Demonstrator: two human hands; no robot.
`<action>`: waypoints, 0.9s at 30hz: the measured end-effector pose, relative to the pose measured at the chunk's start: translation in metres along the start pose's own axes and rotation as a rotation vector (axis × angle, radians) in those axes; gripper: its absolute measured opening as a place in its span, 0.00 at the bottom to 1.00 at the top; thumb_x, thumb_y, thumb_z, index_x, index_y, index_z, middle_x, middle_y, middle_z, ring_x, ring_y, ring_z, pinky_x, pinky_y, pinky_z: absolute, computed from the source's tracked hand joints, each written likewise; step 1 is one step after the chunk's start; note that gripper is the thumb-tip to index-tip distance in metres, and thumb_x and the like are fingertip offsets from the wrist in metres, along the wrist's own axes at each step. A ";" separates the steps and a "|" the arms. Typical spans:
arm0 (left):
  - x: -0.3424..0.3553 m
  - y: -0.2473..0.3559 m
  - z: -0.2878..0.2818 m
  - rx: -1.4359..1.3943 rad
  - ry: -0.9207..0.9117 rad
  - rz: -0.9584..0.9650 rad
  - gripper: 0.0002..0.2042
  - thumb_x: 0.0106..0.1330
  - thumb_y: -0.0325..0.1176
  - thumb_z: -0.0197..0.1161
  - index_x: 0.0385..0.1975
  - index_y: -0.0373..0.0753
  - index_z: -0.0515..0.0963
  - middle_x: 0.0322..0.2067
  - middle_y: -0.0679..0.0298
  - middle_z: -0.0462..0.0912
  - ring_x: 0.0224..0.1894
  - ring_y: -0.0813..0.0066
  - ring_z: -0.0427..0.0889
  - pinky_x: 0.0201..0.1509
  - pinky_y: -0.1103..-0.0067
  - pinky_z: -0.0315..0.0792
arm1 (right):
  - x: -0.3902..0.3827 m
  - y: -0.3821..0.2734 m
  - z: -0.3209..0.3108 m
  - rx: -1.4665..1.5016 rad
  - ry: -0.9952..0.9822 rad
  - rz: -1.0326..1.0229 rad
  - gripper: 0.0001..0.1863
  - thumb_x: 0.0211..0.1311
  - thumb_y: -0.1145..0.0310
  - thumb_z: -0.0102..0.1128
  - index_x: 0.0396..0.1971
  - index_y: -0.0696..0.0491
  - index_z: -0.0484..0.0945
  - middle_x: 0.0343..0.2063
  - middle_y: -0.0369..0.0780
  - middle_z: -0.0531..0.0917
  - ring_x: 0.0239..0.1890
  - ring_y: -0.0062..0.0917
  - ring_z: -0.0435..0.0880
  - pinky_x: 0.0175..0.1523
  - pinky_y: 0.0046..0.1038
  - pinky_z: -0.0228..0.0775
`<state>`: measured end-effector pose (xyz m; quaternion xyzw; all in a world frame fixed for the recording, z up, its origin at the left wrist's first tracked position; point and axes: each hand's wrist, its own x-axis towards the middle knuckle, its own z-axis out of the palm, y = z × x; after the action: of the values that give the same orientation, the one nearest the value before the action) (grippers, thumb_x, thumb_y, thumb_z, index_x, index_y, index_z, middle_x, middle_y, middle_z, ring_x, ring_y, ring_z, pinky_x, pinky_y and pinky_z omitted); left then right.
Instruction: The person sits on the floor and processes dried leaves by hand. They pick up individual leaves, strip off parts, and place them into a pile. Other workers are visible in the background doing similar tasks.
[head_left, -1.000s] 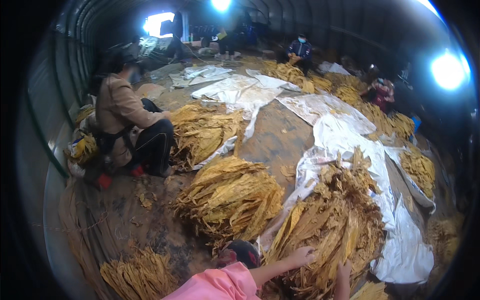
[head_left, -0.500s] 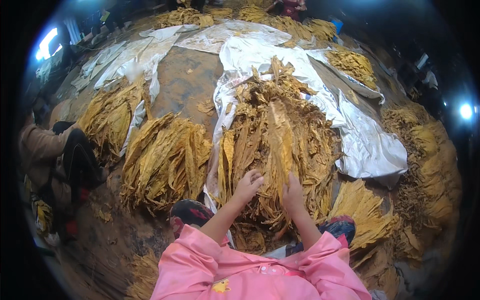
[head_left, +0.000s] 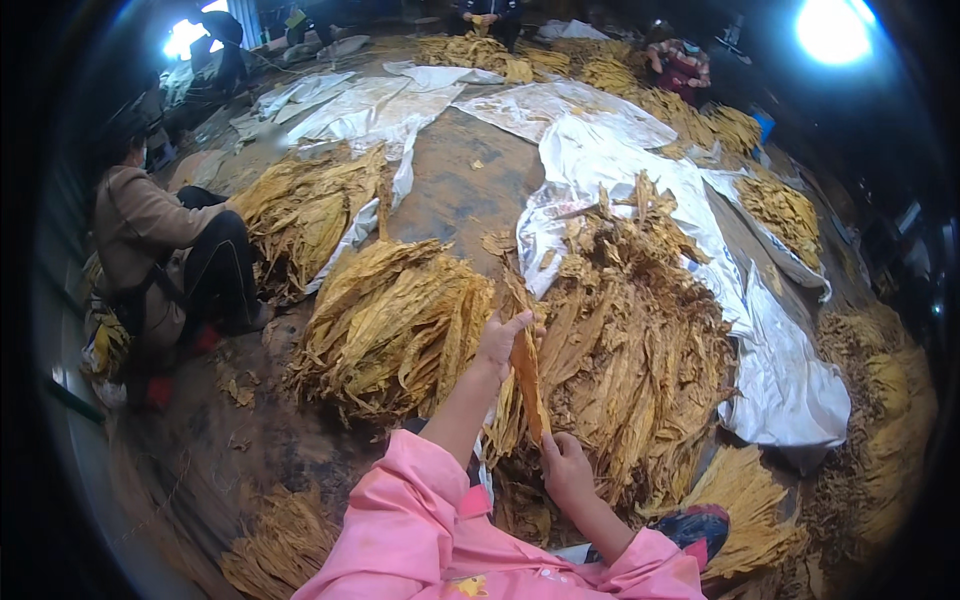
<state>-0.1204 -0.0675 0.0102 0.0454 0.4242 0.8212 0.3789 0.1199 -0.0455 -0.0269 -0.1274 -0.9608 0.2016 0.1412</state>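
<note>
A long dried, golden-brown leaf (head_left: 528,375) hangs between my hands. My left hand (head_left: 500,345) grips it near its upper part, thumb across it, and my right hand (head_left: 567,468) pinches its lower end. Just beyond and to the right lies a big pile of crumpled dried leaves (head_left: 630,370), partly over a white plastic sheet (head_left: 695,225). A second leaf bundle (head_left: 380,335) lies to the left of my hands.
A person (head_left: 160,235) sits on the left beside another leaf heap (head_left: 305,215). Other people (head_left: 678,72) are farther back among piles. Loose bundles (head_left: 750,515) lie at near right, on the brown floor (head_left: 475,190). A curved wall (head_left: 70,330) edges the left.
My left hand has moved up and leftward onto the leaf, which the right hand held alone half a second ago. The leaf is now shifted left. The camera view has also shifted.
</note>
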 end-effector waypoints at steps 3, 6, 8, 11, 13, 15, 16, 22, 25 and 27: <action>-0.007 0.006 0.004 -0.077 -0.010 -0.040 0.13 0.55 0.26 0.55 0.40 0.31 0.66 0.24 0.55 0.77 0.24 0.69 0.78 0.25 0.75 0.74 | 0.019 -0.004 -0.015 0.223 -0.021 0.029 0.25 0.46 0.74 0.59 0.48 0.55 0.65 0.38 0.45 0.71 0.39 0.35 0.72 0.40 0.32 0.68; -0.021 0.000 0.018 0.226 -0.151 -0.058 0.09 0.48 0.28 0.58 0.28 0.31 0.75 0.24 0.61 0.76 0.27 0.73 0.76 0.37 0.74 0.70 | 0.044 0.030 -0.032 0.686 0.090 0.314 0.26 0.46 0.76 0.58 0.49 0.56 0.63 0.40 0.42 0.69 0.41 0.31 0.71 0.43 0.29 0.67; -0.036 -0.020 0.027 0.388 -0.264 -0.114 0.20 0.46 0.30 0.57 0.41 0.33 0.67 0.30 0.61 0.74 0.29 0.74 0.73 0.36 0.79 0.71 | 0.068 0.056 -0.053 0.666 0.210 0.292 0.30 0.46 0.76 0.58 0.53 0.55 0.58 0.44 0.40 0.66 0.44 0.29 0.69 0.46 0.29 0.65; -0.062 -0.021 0.048 0.521 -0.525 -0.321 0.19 0.51 0.33 0.55 0.43 0.35 0.64 0.30 0.63 0.72 0.26 0.78 0.71 0.33 0.82 0.70 | 0.098 0.060 -0.096 0.596 0.226 0.173 0.35 0.46 0.75 0.59 0.56 0.55 0.53 0.49 0.41 0.63 0.47 0.29 0.66 0.48 0.27 0.64; -0.052 -0.058 0.043 0.421 -0.685 -0.393 0.19 0.50 0.35 0.56 0.41 0.34 0.64 0.29 0.63 0.72 0.26 0.79 0.71 0.31 0.82 0.69 | 0.110 0.058 -0.109 0.498 0.218 0.028 0.35 0.46 0.75 0.60 0.55 0.56 0.55 0.46 0.41 0.66 0.45 0.27 0.68 0.48 0.24 0.63; -0.056 -0.059 0.052 0.473 -0.727 -0.414 0.22 0.49 0.36 0.56 0.43 0.33 0.64 0.31 0.62 0.72 0.28 0.79 0.72 0.32 0.82 0.69 | 0.107 0.071 -0.117 0.607 0.024 0.129 0.31 0.46 0.76 0.60 0.52 0.57 0.60 0.41 0.40 0.70 0.40 0.24 0.71 0.45 0.22 0.64; -0.055 -0.061 0.053 0.526 -0.743 -0.423 0.23 0.49 0.37 0.56 0.44 0.32 0.63 0.31 0.62 0.72 0.29 0.78 0.72 0.33 0.81 0.69 | 0.105 0.076 -0.122 0.658 -0.070 0.185 0.29 0.45 0.77 0.59 0.51 0.58 0.62 0.39 0.39 0.72 0.37 0.23 0.72 0.43 0.21 0.65; -0.042 -0.113 0.048 0.525 -0.729 -0.165 0.24 0.49 0.40 0.57 0.43 0.32 0.64 0.32 0.63 0.73 0.34 0.78 0.70 0.36 0.81 0.65 | 0.091 0.046 -0.124 0.486 0.102 0.145 0.03 0.48 0.82 0.49 0.25 0.60 0.70 0.21 0.39 0.69 0.25 0.23 0.70 0.32 0.21 0.62; -0.053 -0.098 0.066 0.521 -0.724 -0.276 0.15 0.49 0.38 0.57 0.33 0.36 0.68 0.21 0.67 0.72 0.22 0.82 0.70 0.22 0.83 0.64 | 0.080 0.047 -0.113 0.537 0.120 0.132 0.01 0.48 0.81 0.48 0.23 0.60 0.69 0.21 0.40 0.69 0.26 0.26 0.70 0.33 0.24 0.62; -0.054 -0.097 0.066 0.508 -0.757 -0.372 0.12 0.50 0.37 0.56 0.29 0.37 0.69 0.19 0.66 0.71 0.20 0.81 0.70 0.22 0.83 0.63 | 0.075 0.058 -0.102 0.455 0.097 0.058 0.01 0.48 0.80 0.48 0.23 0.60 0.69 0.21 0.41 0.69 0.26 0.28 0.70 0.33 0.25 0.62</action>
<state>0.0002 -0.0251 -0.0054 0.3550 0.4447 0.5360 0.6236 0.0939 0.0644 0.0549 -0.1291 -0.8786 0.4107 0.2067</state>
